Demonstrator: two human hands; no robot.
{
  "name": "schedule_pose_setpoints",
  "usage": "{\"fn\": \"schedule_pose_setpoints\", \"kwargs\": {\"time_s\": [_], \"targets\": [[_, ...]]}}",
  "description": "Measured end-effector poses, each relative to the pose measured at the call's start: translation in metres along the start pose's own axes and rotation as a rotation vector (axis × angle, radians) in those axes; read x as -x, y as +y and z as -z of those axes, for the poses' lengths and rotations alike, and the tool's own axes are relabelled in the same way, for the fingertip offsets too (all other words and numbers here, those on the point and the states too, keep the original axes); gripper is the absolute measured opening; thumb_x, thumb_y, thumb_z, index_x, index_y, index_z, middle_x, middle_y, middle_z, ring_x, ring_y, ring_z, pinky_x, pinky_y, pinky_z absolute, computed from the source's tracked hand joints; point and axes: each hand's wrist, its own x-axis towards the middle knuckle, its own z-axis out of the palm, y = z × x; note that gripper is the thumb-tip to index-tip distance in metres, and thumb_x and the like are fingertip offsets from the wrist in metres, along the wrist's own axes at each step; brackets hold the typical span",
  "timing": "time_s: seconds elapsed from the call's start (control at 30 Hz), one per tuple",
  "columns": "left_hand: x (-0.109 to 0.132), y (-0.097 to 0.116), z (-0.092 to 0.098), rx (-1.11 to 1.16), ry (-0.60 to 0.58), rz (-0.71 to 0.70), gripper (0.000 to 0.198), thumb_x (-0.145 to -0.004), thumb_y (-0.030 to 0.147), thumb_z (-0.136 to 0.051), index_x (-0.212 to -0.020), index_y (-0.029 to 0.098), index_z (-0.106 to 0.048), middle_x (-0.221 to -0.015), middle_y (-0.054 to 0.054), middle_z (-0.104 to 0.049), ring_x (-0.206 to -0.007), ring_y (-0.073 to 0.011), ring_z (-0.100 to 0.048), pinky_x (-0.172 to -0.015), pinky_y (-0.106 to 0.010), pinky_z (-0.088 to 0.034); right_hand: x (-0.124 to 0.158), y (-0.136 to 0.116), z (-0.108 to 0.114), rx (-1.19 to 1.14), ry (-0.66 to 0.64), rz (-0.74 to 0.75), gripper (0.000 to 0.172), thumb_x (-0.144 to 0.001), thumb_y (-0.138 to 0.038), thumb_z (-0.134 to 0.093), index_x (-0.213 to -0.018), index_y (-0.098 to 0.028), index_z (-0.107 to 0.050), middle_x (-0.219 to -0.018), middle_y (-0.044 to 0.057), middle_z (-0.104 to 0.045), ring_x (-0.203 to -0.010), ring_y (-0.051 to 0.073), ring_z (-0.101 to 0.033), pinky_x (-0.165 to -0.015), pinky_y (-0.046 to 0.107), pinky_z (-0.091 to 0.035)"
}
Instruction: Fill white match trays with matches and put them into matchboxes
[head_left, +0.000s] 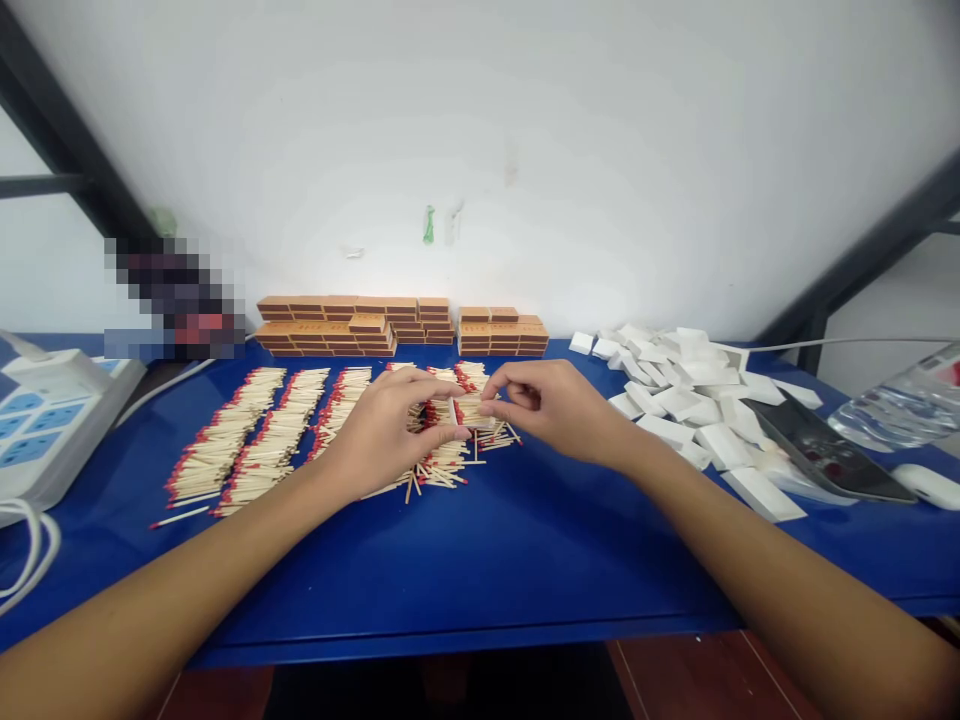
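Observation:
Over the blue tabletop, my left hand (386, 428) grips a small white matchbox tray (486, 425) between thumb and fingers. Several matches lie in the tray. My right hand (551, 405) is at the tray's right end, thumb and forefinger pinched on matches (480, 408) there. Loose red-tipped matches (442, 470) are heaped beneath and around both hands. Left of them, matches are laid out in long slanting rows, such as the outermost row (232, 430) and the one beside it (281, 430). My left hand partly hides the middle rows.
Brown matchboxes (322, 332) are stacked against the wall, with a smaller stack (502, 335) beside them. White empty trays (697, 390) are piled on the right, near a black phone (825, 450), a clear plastic bottle (900, 405) and a white rounded object (928, 486). A power strip (56, 440) stands left.

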Motion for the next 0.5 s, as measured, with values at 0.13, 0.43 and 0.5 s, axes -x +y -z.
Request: {"fn": "schedule_pose_setpoints", "kwargs": {"time_s": [0.13,0.43,0.5], "targets": [[-0.002,-0.004,0.001,-0.031,0.043,0.012,0.037,-0.086,0.041,-0.083,-0.119,0.025,-0.075,-0.113,-0.005,-0.075,-0.106,-0.0232,-0.069,-0.095,-0.039,-0.052,-0.001,0.005,0.014,0.118,0.051,-0.036,0.022,-0.096,-0.040,-0.066,-0.085,-0.020,-0.069,-0.057,-0.008,-0.034,-0.054,0.011,-0.033,-0.058,0.029,-0.026],[-0.002,-0.006,0.004,-0.042,0.088,0.057,0.036,-0.087,0.044,-0.081,-0.117,0.024,-0.076,-0.116,-0.006,-0.077,-0.108,-0.0239,-0.070,-0.096,-0.040,-0.055,-0.001,0.019,0.030,0.236,-0.286,-0.144,0.029,-0.093,-0.044,-0.064,-0.077,-0.019,-0.069,-0.063,-0.001,-0.058,-0.058,0.012,-0.047,-0.059,0.030,-0.031],[-0.002,-0.006,0.004,-0.046,0.084,0.061,0.036,-0.087,0.043,-0.082,-0.117,0.024,-0.076,-0.117,-0.006,-0.076,-0.107,-0.0240,-0.070,-0.096,-0.040,-0.056,-0.001,0.017,0.026,0.241,-0.339,-0.183,0.032,-0.091,-0.046,-0.066,-0.073,-0.019,-0.067,-0.065,0.000,-0.061,-0.058,0.013,-0.048,-0.059,0.031,-0.031]]}}
